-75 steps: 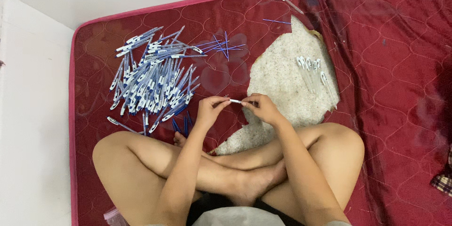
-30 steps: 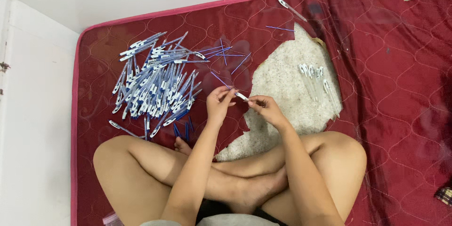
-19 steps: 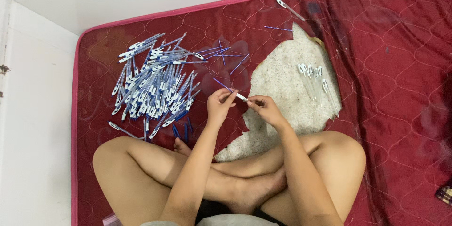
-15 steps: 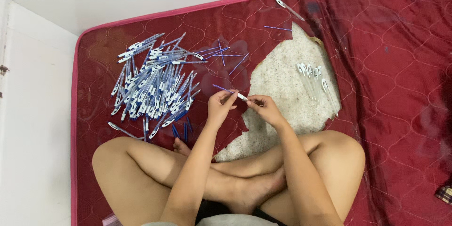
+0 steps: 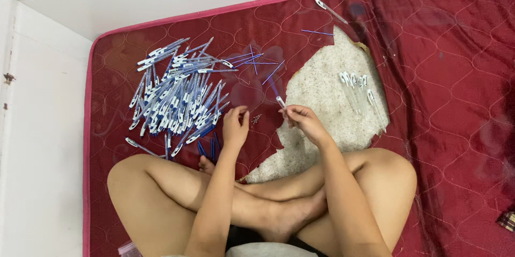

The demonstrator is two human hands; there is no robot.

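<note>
- Right hand (image 5: 304, 120) pinches a slim pen part (image 5: 279, 100), white tip and blurred blue end, angled up toward frame centre; held clear of the mattress (image 5: 440, 75), probably so both hands can work on it.
- Left hand (image 5: 236, 127) sits just left of it, fingers curled in, apart from the part; whether it grips anything small, cannot tell.
- Tiny dark bits (image 5: 256, 119) lie between the two hands; too small to identify or count.
- Pile of blue-and-white pens (image 5: 179, 99) at left centre, within the left hand's reach; far too many and overlapping to count, dozens by the look.
- Loose thin blue refills (image 5: 256, 63) at upper centre, roughly five or six, scattered.
- Row of clear pen barrels (image 5: 360, 93) at right centre on the worn pale patch (image 5: 322, 96) of the mattress, about five, side by side as if sorted.
- One single pen (image 5: 330, 10) near the top edge, apart from the rest.
- Person sits cross-legged at the bottom, one pair of hands in view.
</note>
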